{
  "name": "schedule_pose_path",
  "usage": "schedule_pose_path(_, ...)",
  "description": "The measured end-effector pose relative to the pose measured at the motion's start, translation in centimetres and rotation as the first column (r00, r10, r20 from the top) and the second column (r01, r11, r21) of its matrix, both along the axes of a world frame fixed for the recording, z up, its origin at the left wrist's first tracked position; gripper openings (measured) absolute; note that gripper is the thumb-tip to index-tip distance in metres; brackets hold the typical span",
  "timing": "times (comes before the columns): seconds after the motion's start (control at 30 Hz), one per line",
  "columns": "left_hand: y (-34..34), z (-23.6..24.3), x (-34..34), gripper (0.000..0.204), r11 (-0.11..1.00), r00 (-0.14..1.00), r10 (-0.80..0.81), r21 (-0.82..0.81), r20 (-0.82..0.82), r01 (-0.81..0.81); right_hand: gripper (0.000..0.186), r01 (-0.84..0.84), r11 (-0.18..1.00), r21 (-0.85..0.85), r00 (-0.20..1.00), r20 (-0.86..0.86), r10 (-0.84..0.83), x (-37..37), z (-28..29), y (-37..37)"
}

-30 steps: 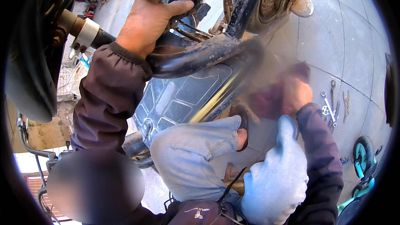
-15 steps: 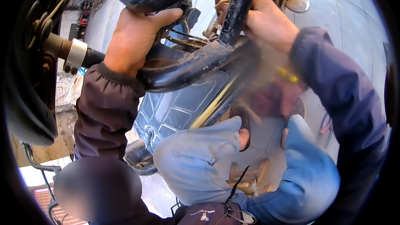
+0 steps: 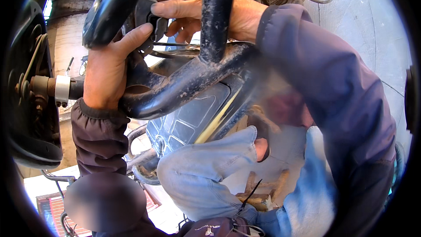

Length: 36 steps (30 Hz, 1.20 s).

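head view: the left hand (image 3: pixel 107 68) wraps its fingers tight around the black metal frame (image 3: pixel 188 77), with the thumb up against a small dark part (image 3: pixel 153 22) at the far middle. the right hand (image 3: pixel 206 13) is on the far side of the upright black tube (image 3: pixel 217 17), fingers half curled and touching that same small dark part; i cannot tell if it really holds it. the frame sits in the middle, just above the blue jeans knees (image 3: pixel 206 171). a wheel axle (image 3: pixel 46 87) sticks out on the left. grey paving (image 3: pixel 368 39) is on the right.
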<state>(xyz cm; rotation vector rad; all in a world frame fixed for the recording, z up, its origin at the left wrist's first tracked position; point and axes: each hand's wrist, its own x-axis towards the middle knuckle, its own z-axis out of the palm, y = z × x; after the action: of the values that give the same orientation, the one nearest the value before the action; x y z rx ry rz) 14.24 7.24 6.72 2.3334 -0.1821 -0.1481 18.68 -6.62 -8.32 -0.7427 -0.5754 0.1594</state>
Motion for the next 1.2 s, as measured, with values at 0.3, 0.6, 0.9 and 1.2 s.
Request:
schedule_pose_path(0.3, 0.0, 0.2, 0.0, 0.043, 0.999, 0.999, 0.037, -0.012, -0.039, -0.037, 0.061, -0.134, 0.983, 0.128, 0.990, -0.036, 0.139, 0.3, 1.4, -0.3)
schedule_pose_path(0.6, -0.1, 0.1, -0.6, 0.042, 0.998, 0.995, 0.058, 0.017, 0.086, -0.060, 0.053, 0.029, 0.998, 0.050, 0.994, 0.107, -0.034, 0.3, 1.5, -0.5)
schedule_pose_path(0.9, 0.0, 0.1, -0.7, 0.043, 0.991, 0.991, 0.028, 0.124, 0.131, -0.044, 0.054, 0.067, 0.996, -0.059, 0.997, 0.028, -0.065, -0.5, 1.4, -1.0)
schedule_pose_path(1.2, -0.3, 0.2, -0.8, 0.042, 0.986, 0.993, 0.051, 0.155, 0.105, -0.067, 0.059, 0.167, 0.973, -0.158, 0.983, 0.107, -0.151, 0.2, 0.9, -0.3)
